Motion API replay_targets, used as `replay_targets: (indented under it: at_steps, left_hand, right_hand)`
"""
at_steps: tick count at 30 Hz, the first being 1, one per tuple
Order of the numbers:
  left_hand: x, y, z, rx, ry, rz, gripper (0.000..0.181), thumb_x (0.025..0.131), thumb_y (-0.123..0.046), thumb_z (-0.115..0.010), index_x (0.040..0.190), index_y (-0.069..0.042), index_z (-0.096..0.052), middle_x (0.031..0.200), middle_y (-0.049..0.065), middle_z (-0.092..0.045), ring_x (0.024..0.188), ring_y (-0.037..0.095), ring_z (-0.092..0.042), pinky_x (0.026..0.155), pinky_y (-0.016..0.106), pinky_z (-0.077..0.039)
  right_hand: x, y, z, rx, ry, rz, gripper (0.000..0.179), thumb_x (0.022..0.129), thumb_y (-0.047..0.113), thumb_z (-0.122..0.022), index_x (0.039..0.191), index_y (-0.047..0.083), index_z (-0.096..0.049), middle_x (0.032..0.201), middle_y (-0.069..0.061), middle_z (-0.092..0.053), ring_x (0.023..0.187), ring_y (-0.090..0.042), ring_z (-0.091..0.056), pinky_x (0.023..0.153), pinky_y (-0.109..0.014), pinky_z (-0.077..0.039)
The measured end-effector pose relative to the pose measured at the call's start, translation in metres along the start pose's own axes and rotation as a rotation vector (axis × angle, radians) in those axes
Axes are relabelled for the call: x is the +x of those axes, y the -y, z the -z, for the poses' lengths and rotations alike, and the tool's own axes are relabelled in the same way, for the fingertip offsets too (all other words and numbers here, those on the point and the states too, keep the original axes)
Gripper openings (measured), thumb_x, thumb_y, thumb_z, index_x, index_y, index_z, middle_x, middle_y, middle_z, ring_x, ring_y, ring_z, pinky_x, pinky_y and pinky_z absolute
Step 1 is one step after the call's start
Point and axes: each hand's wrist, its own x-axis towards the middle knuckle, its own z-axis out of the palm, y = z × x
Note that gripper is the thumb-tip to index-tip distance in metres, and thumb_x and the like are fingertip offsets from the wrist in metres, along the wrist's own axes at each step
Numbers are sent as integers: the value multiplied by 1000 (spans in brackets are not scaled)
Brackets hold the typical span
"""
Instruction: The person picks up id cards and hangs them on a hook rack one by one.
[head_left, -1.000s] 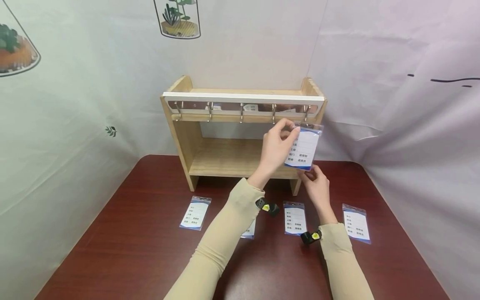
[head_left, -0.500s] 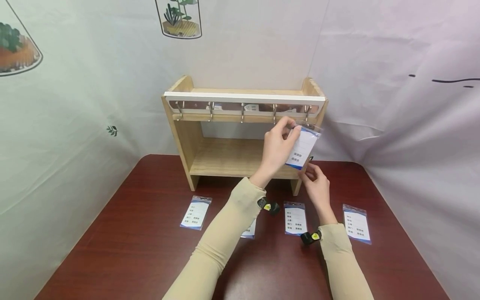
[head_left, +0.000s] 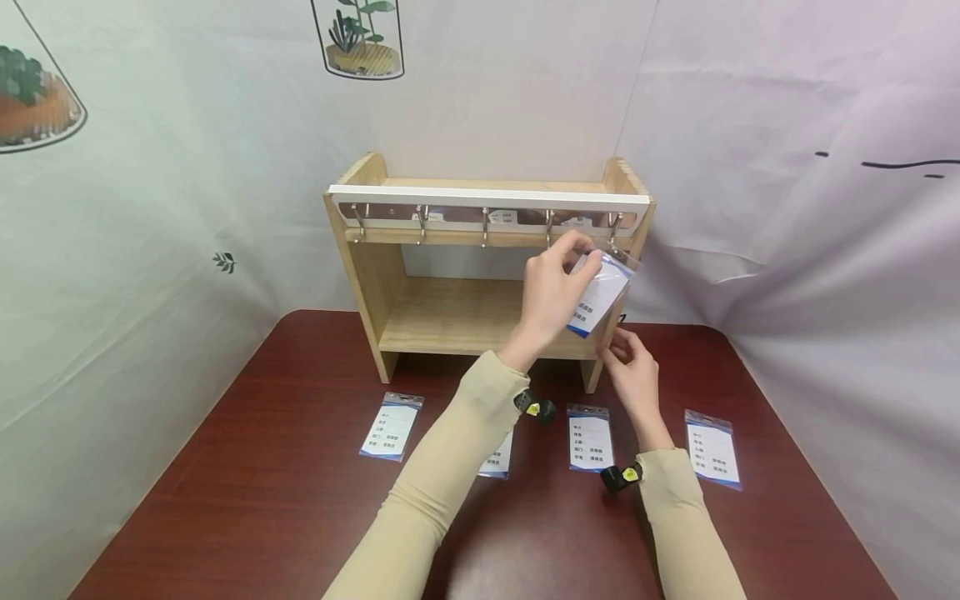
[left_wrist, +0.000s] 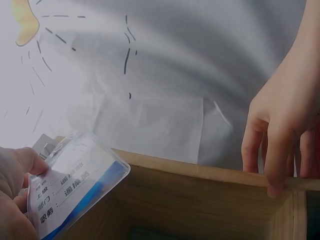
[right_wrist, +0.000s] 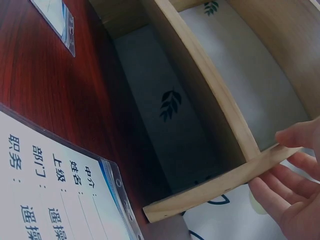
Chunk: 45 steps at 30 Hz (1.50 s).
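My left hand (head_left: 553, 287) pinches a clear badge holder (head_left: 597, 293) by its upper left corner, between thumb and fingers. The badge has a white card with blue edges and printed lines. It hangs tilted just below the rightmost metal hook (head_left: 615, 227), its top overlapping the hook's lower end in the head view. My right hand (head_left: 632, 371) grips the right side panel of a wooden shelf (head_left: 442, 312). In the right wrist view the thumb (right_wrist: 295, 135) lies on the panel's inner side and the other fingers reach round the outer side.
A white rail (head_left: 487, 197) with several double hooks runs across the shelf's upper front. Similar badges lie on the dark red table (head_left: 247, 500): one at left (head_left: 392, 427), one partly behind my left sleeve (head_left: 497, 458), one in front of the shelf (head_left: 591, 439), one at right (head_left: 712, 448).
The badge in my left hand has turned, its lower end swinging left and away from above my right hand. Both hands stay nearly in place.
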Motion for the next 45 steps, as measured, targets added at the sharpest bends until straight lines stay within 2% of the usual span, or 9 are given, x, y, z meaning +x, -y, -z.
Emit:
replay_targets:
  at_steps: [7, 14, 21, 25, 45]
  left_hand:
    - [1, -2, 2, 9, 1, -31, 9, 97, -17, -67, 100, -10, -70, 84, 5, -74, 61, 8, -58, 51, 21, -43]
    - [4, -1, 3, 32, -30, -48, 8, 95, -17, -69, 99, -11, -72, 86, 5, -75, 62, 8, -57, 52, 20, -42]
    - [4, -1, 4, 33, -31, -52, 6, 94, -15, -70, 98, -11, -73, 79, 3, -72, 59, 8, -55, 49, 20, -42]
    - [3, -2, 3, 39, -27, -55, 5, 94, -15, -70, 97, -11, -72, 76, 3, -71, 56, 8, -53, 48, 20, -41]
    - [0, -4, 3, 46, -21, -63, 7, 94, -13, -69, 98, -10, -72, 75, 3, -71, 54, 8, -50, 47, 20, -38]
  right_hand:
    - [-1, -1, 1, 3, 3, -1, 45, 96, 25, -70, 137, 7, -60, 130, -15, -66, 117, -25, -65, 90, -22, -52]
    - [0, 0, 0, 7, 5, -5, 44, 96, 23, -71, 136, 7, -60, 130, -15, -66, 116, -25, -66, 92, -32, -54]
    - [0, 1, 1, 24, 10, -6, 44, 96, 20, -71, 136, 7, -61, 129, -15, -67, 115, -25, -66, 90, -26, -54]
    - [0, 1, 1, 24, 13, -7, 44, 96, 20, -71, 136, 6, -60, 130, -16, -66, 116, -26, -65, 93, -32, -54]
    - [-2, 3, 4, 25, 40, -20, 45, 96, 21, -71, 138, 6, -59, 132, -19, -64, 119, -30, -64, 96, -44, -52]
